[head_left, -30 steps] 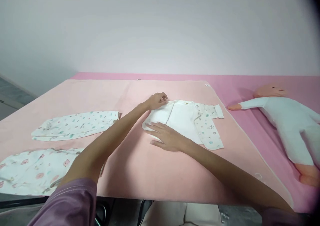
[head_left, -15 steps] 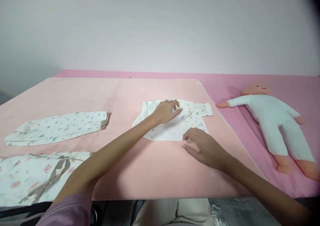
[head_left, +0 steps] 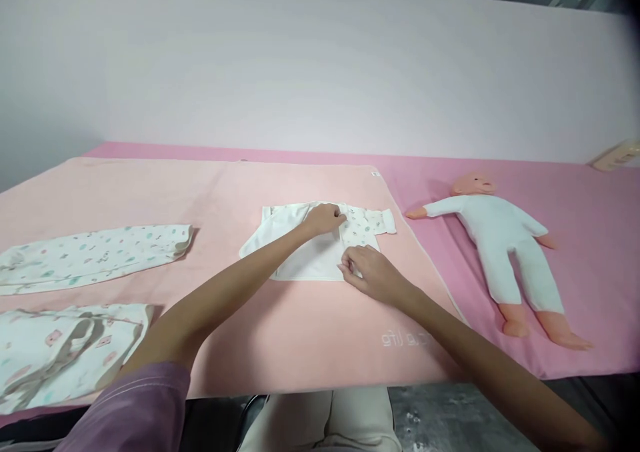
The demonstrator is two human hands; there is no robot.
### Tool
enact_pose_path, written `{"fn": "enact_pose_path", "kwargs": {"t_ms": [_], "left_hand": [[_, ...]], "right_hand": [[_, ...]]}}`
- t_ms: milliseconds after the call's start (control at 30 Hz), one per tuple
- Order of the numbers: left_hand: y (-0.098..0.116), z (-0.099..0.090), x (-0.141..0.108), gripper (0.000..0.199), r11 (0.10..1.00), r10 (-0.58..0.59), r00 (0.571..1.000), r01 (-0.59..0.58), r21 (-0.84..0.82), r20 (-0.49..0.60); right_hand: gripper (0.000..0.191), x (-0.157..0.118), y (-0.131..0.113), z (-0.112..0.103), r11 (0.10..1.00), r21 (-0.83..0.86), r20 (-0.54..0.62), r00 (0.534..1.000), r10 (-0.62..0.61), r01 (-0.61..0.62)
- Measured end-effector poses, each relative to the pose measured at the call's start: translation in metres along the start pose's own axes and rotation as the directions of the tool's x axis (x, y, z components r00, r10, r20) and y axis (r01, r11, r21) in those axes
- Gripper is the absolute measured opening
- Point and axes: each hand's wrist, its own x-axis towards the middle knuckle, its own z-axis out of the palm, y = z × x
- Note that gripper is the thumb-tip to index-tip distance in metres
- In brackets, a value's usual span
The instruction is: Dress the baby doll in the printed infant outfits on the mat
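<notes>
A small white shirt (head_left: 315, 259) with a printed sleeve and side lies flat on the pink mat (head_left: 310, 325). My left hand (head_left: 325, 219) reaches across to its upper middle, thumb and fingers pinched together at the edge of the white panel. Nearer to me, my right hand (head_left: 369, 271) is at the shirt's lower right edge, its fingers curled toward the thumb on the cloth. Both hands seem to grip the white front panel, though the fingertips partly hide the fabric.
A doll (head_left: 500, 229) in white lies at the right on a pink sheet (head_left: 600, 259). On the left are a folded printed garment (head_left: 100, 255) and a garment with grey ties (head_left: 120, 339). A bottle (head_left: 616, 156) lies at the far right.
My left hand has closed from spread fingers into a pinch. The right fingers have drawn closer on the shirt's lower edge. The view has turned right.
</notes>
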Motion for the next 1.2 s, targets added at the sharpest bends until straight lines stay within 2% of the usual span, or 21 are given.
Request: {"fn": "enact_pose_path", "kwargs": {"t_ms": [100,200,267,400,467,533,633,700,800,933,1100,1200], "left_hand": [[-0.012,-0.007,0.01,0.033,1.0,-0.001,1.0,0.001,-0.03,0.005],[-0.019,-0.004,0.014,0.034,0.999,0.014,0.999,-0.012,-0.042,0.037],[-0.021,0.0,0.013,0.034,0.999,0.025,0.999,-0.022,-0.045,0.047],[-0.02,0.005,0.011,0.035,0.998,0.033,0.998,-0.03,-0.054,0.045],[-0.018,0.003,0.011,0.034,0.998,0.029,0.999,-0.027,-0.051,0.044],[-0.015,-0.002,0.012,0.032,0.999,0.013,0.999,-0.011,-0.038,0.04],[-0.013,-0.009,0.014,0.029,0.999,-0.034,0.999,0.034,-0.005,0.023],[-0.014,-0.013,0.014,0.027,0.998,-0.06,0.998,0.06,0.02,0.009],[-0.018,-0.014,0.012,0.025,0.996,-0.073,0.997,0.073,0.049,0.001],[-0.019,-0.012,0.009,0.029,0.995,-0.055,0.998,0.054,0.084,0.019],[-0.012,-0.011,0.011,0.024,0.989,-0.044,0.998,0.037,0.141,0.049],[-0.008,-0.011,0.013,0.023,0.984,-0.049,0.997,0.037,0.175,0.063]], "right_hand": [[0.026,0.008,0.001,0.003,0.997,-0.078,0.053,0.998,0.03,-0.026],[0.035,0.0,0.009,0.008,0.976,-0.218,0.147,0.988,0.056,-0.023],[0.032,-0.008,0.015,0.008,0.971,-0.238,0.167,0.985,0.037,0.004],[0.027,-0.015,0.018,-0.002,0.984,-0.152,0.229,0.972,-0.061,0.098],[0.028,-0.01,0.015,-0.01,0.995,-0.046,0.261,0.963,-0.073,0.088],[0.028,-0.002,0.01,-0.014,0.999,0.049,0.242,0.97,-0.035,0.024],[0.026,0.015,0.002,-0.009,0.995,0.085,0.135,0.99,0.031,-0.043],[0.026,0.023,-0.002,0.002,1.0,0.03,0.106,0.994,0.004,-0.008],[0.024,0.029,-0.005,0.022,0.992,-0.114,0.129,0.991,-0.045,0.059],[0.017,0.028,-0.007,0.04,0.957,-0.281,0.112,0.993,-0.036,0.067],[0.015,0.026,-0.01,0.044,0.95,-0.297,0.162,0.985,-0.053,0.1],[0.017,0.021,-0.009,0.045,0.961,-0.256,0.148,0.986,-0.07,0.107]]}}
